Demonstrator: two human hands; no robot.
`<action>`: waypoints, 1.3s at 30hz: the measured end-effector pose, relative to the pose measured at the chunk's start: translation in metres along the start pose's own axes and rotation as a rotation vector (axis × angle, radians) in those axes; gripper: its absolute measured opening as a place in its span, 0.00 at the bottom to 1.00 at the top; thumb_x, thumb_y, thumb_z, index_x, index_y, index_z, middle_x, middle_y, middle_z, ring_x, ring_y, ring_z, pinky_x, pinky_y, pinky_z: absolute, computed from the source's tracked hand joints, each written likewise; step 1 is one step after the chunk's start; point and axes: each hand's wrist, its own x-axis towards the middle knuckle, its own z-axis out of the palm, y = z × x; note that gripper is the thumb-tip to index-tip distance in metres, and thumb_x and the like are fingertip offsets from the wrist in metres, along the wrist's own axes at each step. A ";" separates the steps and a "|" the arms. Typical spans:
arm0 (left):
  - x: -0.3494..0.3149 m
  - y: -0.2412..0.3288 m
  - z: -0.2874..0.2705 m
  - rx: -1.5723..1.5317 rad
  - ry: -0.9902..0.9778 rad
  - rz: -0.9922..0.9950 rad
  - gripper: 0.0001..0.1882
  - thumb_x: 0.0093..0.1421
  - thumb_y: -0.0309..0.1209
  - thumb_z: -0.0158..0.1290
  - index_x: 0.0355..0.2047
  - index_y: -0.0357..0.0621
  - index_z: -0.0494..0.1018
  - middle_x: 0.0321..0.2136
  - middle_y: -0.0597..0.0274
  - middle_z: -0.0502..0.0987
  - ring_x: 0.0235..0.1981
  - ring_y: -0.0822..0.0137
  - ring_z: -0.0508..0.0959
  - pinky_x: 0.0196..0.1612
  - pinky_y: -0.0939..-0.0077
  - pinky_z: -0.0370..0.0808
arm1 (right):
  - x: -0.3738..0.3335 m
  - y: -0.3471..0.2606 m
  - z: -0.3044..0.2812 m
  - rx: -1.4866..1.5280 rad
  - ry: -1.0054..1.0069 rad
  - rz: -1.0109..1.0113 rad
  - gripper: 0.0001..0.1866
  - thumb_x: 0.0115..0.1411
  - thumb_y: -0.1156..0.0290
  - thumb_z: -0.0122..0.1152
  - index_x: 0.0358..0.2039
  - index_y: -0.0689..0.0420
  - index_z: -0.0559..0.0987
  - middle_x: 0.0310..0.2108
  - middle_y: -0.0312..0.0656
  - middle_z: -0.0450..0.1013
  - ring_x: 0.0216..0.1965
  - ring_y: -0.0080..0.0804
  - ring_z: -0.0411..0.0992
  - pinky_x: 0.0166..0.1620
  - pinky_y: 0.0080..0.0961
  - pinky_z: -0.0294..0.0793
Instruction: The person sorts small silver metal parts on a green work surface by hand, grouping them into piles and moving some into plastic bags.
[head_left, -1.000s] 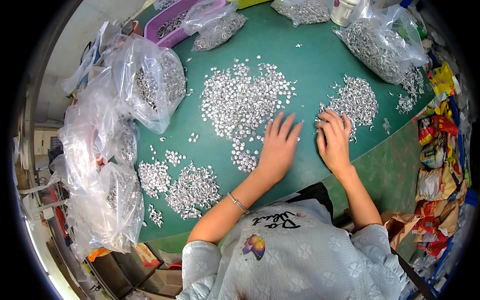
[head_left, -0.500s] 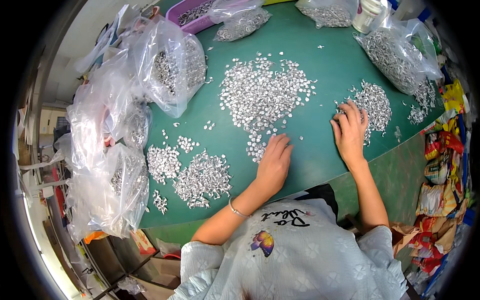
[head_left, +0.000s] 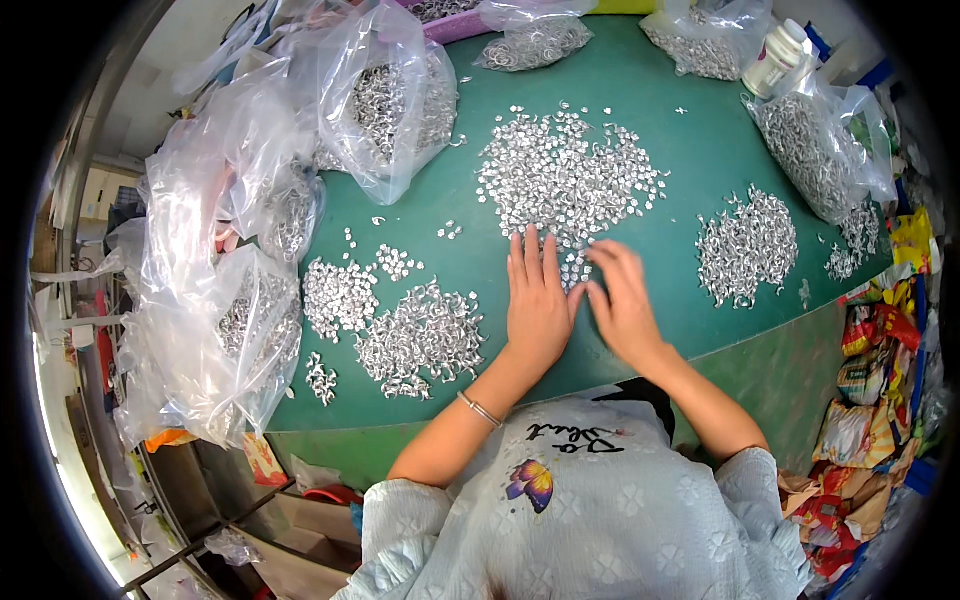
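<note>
Between two bare hands, at the near edge of the big heap (head_left: 572, 180), sits a little cluster (head_left: 575, 270) of silvery metal pieces. To its left, the left hand (head_left: 538, 318) is laid out flat, fingers long and unclenched, tips against the heap's edge. On its other side, the right hand (head_left: 628, 305) is slack and slightly blurred, fingers loosely bent and thumb apart from them; the thumbs nearly meet. Just behind the left hand, a bracelet (head_left: 479, 409) rings the wrist.

Left of the hands I see a curved-piece pile (head_left: 420, 340), and just past it a paler pile (head_left: 340, 297). Well to their right is another pile (head_left: 748, 247), with a stuffed clear bag (head_left: 805, 150) beyond it and a white bottle (head_left: 775, 60) farther off. Big plastic bags (head_left: 240, 320) bulge far to the left. Straight ahead, past the heap, a smaller bag (head_left: 535, 45) rests on the green table (head_left: 620, 85), near a purple tub (head_left: 455, 27).
</note>
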 end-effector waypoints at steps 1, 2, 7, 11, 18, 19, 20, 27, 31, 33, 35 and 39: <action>0.002 -0.004 0.004 -0.020 0.034 0.008 0.39 0.56 0.38 0.58 0.61 0.27 0.55 0.63 0.33 0.51 0.64 0.33 0.51 0.64 0.46 0.55 | 0.011 0.002 -0.005 -0.173 0.107 -0.055 0.16 0.53 0.79 0.58 0.45 0.60 0.76 0.44 0.45 0.68 0.47 0.45 0.65 0.50 0.40 0.62; 0.004 -0.006 0.006 -0.041 0.068 0.015 0.38 0.57 0.38 0.57 0.60 0.27 0.55 0.62 0.33 0.52 0.64 0.34 0.51 0.64 0.46 0.55 | 0.022 0.005 -0.008 -0.215 0.105 -0.074 0.14 0.53 0.78 0.60 0.42 0.59 0.77 0.43 0.43 0.69 0.46 0.43 0.65 0.48 0.38 0.61; 0.015 -0.011 0.006 -0.027 0.078 0.041 0.34 0.59 0.36 0.55 0.59 0.27 0.57 0.61 0.34 0.54 0.64 0.35 0.52 0.64 0.49 0.55 | 0.052 0.019 -0.003 -0.409 0.076 -0.129 0.05 0.51 0.74 0.64 0.31 0.56 0.80 0.35 0.36 0.69 0.41 0.37 0.65 0.42 0.34 0.60; 0.028 -0.020 0.007 -0.047 0.103 0.052 0.32 0.59 0.33 0.55 0.58 0.29 0.58 0.62 0.36 0.54 0.64 0.36 0.52 0.65 0.51 0.55 | 0.057 0.013 -0.004 -0.469 -0.005 -0.102 0.04 0.49 0.74 0.64 0.27 0.56 0.80 0.33 0.37 0.70 0.41 0.37 0.66 0.43 0.35 0.60; 0.045 -0.029 0.016 -0.019 0.095 -0.036 0.29 0.58 0.30 0.55 0.58 0.31 0.61 0.63 0.39 0.54 0.66 0.39 0.50 0.66 0.53 0.52 | 0.064 0.020 -0.044 -0.241 0.177 -0.066 0.04 0.48 0.74 0.62 0.25 0.58 0.76 0.27 0.42 0.73 0.35 0.41 0.70 0.42 0.35 0.64; 0.045 -0.029 0.015 0.011 0.084 -0.058 0.29 0.59 0.29 0.53 0.58 0.31 0.61 0.63 0.39 0.54 0.66 0.39 0.50 0.66 0.52 0.53 | 0.060 0.028 -0.066 -0.301 0.305 -0.078 0.04 0.48 0.74 0.62 0.25 0.58 0.76 0.27 0.43 0.73 0.35 0.42 0.70 0.42 0.36 0.64; 0.044 -0.031 0.014 0.006 0.091 -0.048 0.28 0.60 0.29 0.53 0.59 0.31 0.60 0.63 0.38 0.54 0.66 0.38 0.50 0.66 0.52 0.52 | 0.052 0.036 -0.090 -0.350 0.434 -0.092 0.05 0.48 0.74 0.63 0.26 0.59 0.76 0.27 0.43 0.73 0.36 0.42 0.71 0.42 0.36 0.65; 0.056 -0.022 0.023 0.046 0.138 -0.023 0.26 0.62 0.30 0.51 0.58 0.30 0.60 0.63 0.39 0.54 0.66 0.38 0.50 0.66 0.51 0.53 | -0.038 0.180 -0.289 -0.982 0.725 0.459 0.07 0.52 0.67 0.62 0.28 0.56 0.78 0.31 0.43 0.74 0.40 0.44 0.71 0.43 0.41 0.67; 0.059 -0.026 0.025 0.036 0.148 -0.040 0.26 0.62 0.29 0.50 0.58 0.29 0.60 0.63 0.38 0.54 0.66 0.39 0.50 0.66 0.52 0.52 | -0.045 0.217 -0.316 -1.125 0.573 0.525 0.07 0.52 0.67 0.61 0.30 0.56 0.80 0.34 0.45 0.75 0.41 0.45 0.71 0.44 0.42 0.68; 0.058 -0.026 0.022 0.019 0.136 -0.069 0.26 0.62 0.29 0.49 0.58 0.28 0.60 0.62 0.36 0.54 0.66 0.40 0.50 0.67 0.53 0.50 | -0.045 0.217 -0.315 -1.157 0.579 0.509 0.08 0.53 0.68 0.61 0.33 0.55 0.81 0.36 0.46 0.75 0.42 0.47 0.70 0.45 0.43 0.70; 0.054 -0.026 0.016 -0.058 0.166 -0.112 0.26 0.62 0.29 0.49 0.58 0.28 0.60 0.62 0.35 0.54 0.66 0.39 0.50 0.67 0.52 0.49 | -0.024 0.175 -0.279 -0.987 0.630 0.295 0.07 0.55 0.76 0.58 0.34 0.60 0.78 0.36 0.48 0.74 0.40 0.47 0.70 0.44 0.42 0.69; 0.018 0.009 -0.011 -0.076 0.062 -0.137 0.43 0.56 0.41 0.58 0.64 0.35 0.50 0.66 0.40 0.46 0.67 0.36 0.43 0.64 0.34 0.41 | 0.006 0.072 -0.167 -0.184 0.207 0.175 0.20 0.54 0.72 0.63 0.48 0.62 0.74 0.48 0.52 0.71 0.51 0.47 0.68 0.55 0.37 0.66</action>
